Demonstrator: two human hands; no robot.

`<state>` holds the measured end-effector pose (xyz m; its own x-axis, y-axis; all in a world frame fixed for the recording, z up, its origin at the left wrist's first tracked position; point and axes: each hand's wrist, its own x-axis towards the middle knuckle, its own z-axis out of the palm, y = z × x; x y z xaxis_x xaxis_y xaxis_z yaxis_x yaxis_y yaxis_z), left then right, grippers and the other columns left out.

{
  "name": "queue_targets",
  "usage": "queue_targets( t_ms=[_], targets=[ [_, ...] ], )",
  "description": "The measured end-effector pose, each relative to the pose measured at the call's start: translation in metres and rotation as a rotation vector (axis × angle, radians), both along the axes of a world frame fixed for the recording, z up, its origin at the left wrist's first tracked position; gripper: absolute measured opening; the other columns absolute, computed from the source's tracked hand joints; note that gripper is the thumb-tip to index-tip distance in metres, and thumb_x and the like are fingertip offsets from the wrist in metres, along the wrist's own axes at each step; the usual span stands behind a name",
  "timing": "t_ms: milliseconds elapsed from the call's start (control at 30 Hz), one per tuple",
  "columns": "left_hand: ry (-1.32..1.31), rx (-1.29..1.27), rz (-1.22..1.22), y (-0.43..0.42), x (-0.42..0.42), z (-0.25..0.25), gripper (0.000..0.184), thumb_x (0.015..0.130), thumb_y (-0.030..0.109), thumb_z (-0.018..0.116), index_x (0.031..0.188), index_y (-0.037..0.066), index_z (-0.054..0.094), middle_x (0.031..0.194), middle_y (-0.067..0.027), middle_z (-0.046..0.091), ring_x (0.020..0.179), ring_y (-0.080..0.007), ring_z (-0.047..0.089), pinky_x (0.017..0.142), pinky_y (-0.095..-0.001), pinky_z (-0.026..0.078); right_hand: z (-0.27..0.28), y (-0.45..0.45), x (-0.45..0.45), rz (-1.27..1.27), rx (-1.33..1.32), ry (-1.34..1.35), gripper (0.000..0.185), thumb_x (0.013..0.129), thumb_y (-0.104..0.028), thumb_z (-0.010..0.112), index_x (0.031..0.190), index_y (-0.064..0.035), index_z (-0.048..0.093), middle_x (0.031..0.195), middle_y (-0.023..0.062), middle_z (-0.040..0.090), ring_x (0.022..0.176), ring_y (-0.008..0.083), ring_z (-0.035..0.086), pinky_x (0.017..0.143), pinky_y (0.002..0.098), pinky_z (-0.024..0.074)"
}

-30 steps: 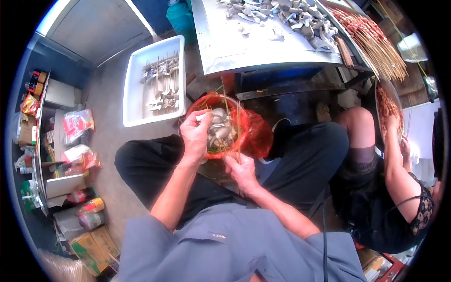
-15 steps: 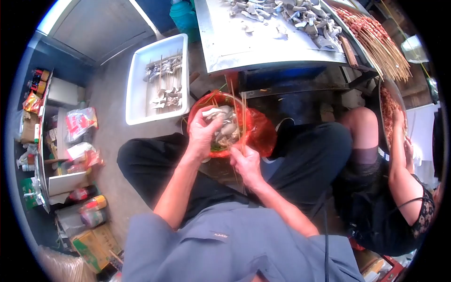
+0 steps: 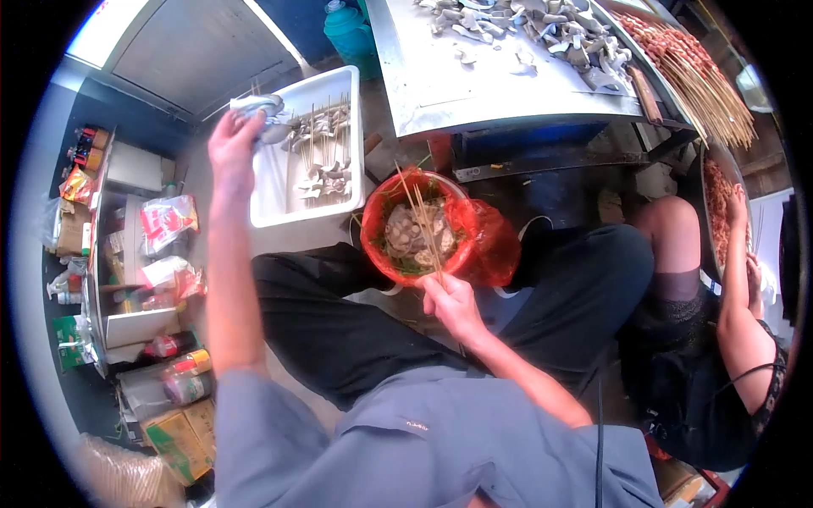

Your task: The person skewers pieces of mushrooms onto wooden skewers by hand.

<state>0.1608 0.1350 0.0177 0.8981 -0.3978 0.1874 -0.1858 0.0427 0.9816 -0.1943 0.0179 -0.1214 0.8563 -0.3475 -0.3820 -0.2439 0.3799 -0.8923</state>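
Note:
My left hand (image 3: 234, 146), slightly blurred, is closed on a mushroom skewer (image 3: 261, 107) at the left edge of the white tray (image 3: 264, 199). Grey mushroom pieces show past its fingers, with thin stick tips above them. In the tray lie several mushroom skewers (image 3: 323, 146) side by side. My right hand (image 3: 453, 303) grips a few bare bamboo skewers (image 3: 422, 218), which slant up across the bucket. Between my knees stands that bucket, lined with a red plastic bag (image 3: 495, 245). Pale mushroom pieces (image 3: 412, 233) and some green leaves lie inside it.
A metal table (image 3: 423, 102) ahead bears loose grey mushrooms (image 3: 567, 38). Meat skewers (image 3: 677, 63) lie to its right. On my right a co-worker's hand (image 3: 737, 207) is at a tray of meat (image 3: 717, 190). Shelves with packets (image 3: 169, 224) line the left; a teal flask (image 3: 345, 32) stands behind.
My left hand has moved from over the bucket to the tray at the left, carrying the mushroom skewer. My right hand stays by the bucket with its bamboo skewers. The view has shifted slightly.

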Motion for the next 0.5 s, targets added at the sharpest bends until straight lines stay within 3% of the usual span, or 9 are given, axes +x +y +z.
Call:
queue_targets(
  t_ms=[67,133,200,267,333,367,400,500],
  targets=[
    [-0.196,0.34,-0.028,0.002,0.015,0.011,0.021,0.088,0.0,0.057,0.107,0.0,0.063,0.09,-0.0073,0.066,0.082,-0.0114,0.062,0.068,-0.0262,0.052,0.001,0.0,0.002,0.006,0.013,-0.023,0.025,0.096,-0.026,0.053,0.093,-0.0033,0.064,0.058,-0.0012,0.054,0.054,0.0065,0.049,0.051,0.0236,0.0382],
    [-0.309,0.835,-0.178,0.011,0.047,-0.002,0.023,0.086,0.0,0.053,0.105,0.002,0.066,0.082,-0.0052,0.065,0.073,-0.0103,0.06,0.063,-0.0269,0.049,0.001,-0.001,0.003,0.005,0.006,-0.011,0.025,0.096,-0.026,0.053,0.093,-0.0034,0.065,0.058,-0.0012,0.055,0.054,0.0065,0.049,0.051,0.0236,0.0383],
    [-0.369,1.086,-0.284,0.014,0.057,-0.023,0.025,0.078,0.002,0.056,0.099,0.006,0.069,0.076,-0.0041,0.066,0.067,-0.0129,0.06,0.059,-0.0293,0.05,-0.002,-0.001,0.004,0.001,0.002,0.002,0.025,0.096,-0.026,0.054,0.093,-0.0035,0.065,0.059,-0.0011,0.055,0.054,0.0064,0.049,0.051,0.0236,0.0383],
    [-0.597,1.402,-0.372,0.02,0.062,-0.048,0.024,0.076,0.006,0.059,0.095,0.013,0.072,0.08,-0.0077,0.069,0.071,-0.0204,0.065,0.069,-0.0397,0.051,-0.007,-0.001,0.004,-0.007,-0.017,0.042,0.026,0.095,-0.027,0.055,0.092,-0.0039,0.065,0.059,-0.0011,0.055,0.055,0.0061,0.049,0.051,0.0239,0.0387],
    [-0.711,1.628,-0.453,0.034,0.078,-0.085,0.025,0.073,0.01,0.058,0.093,0.018,0.072,0.081,-0.0117,0.068,0.082,-0.0347,0.065,0.089,-0.0546,0.043,-0.013,-0.002,0.005,-0.012,-0.016,0.073,0.026,0.095,-0.028,0.055,0.092,-0.0042,0.065,0.059,-0.0013,0.055,0.055,0.006,0.05,0.052,0.0241,0.0388],
    [-0.702,1.785,-0.533,0.034,0.079,-0.096,0.021,0.074,0.009,0.059,0.086,0.019,0.073,0.082,-0.0111,0.068,0.085,-0.032,0.066,0.091,-0.0616,0.037,-0.016,-0.003,0.006,-0.015,-0.014,0.101,0.026,0.095,-0.028,0.056,0.091,-0.0044,0.065,0.059,-0.0015,0.056,0.055,0.0059,0.05,0.052,0.0243,0.0389],
    [-0.76,1.97,-0.634,0.033,0.079,-0.106,0.018,0.076,0.011,0.06,0.087,0.017,0.073,0.09,-0.0092,0.069,0.091,-0.029,0.065,0.091,-0.0601,0.037,-0.018,-0.003,0.007,-0.018,-0.013,0.108,0.026,0.095,-0.028,0.056,0.091,-0.0044,0.065,0.059,-0.0015,0.056,0.055,0.0059,0.05,0.052,0.0243,0.0389],
    [-0.88,2.026,-0.709,0.036,0.074,-0.131,0.018,0.079,0.012,0.058,0.091,0.015,0.072,0.096,-0.0065,0.069,0.1,-0.0261,0.061,0.092,-0.0573,0.037,-0.023,-0.004,0.01,-0.02,-0.004,0.139,0.026,0.095,-0.029,0.056,0.091,-0.0047,0.065,0.058,-0.0019,0.055,0.055,0.0059,0.05,0.052,0.0244,0.0391]
  ],
)
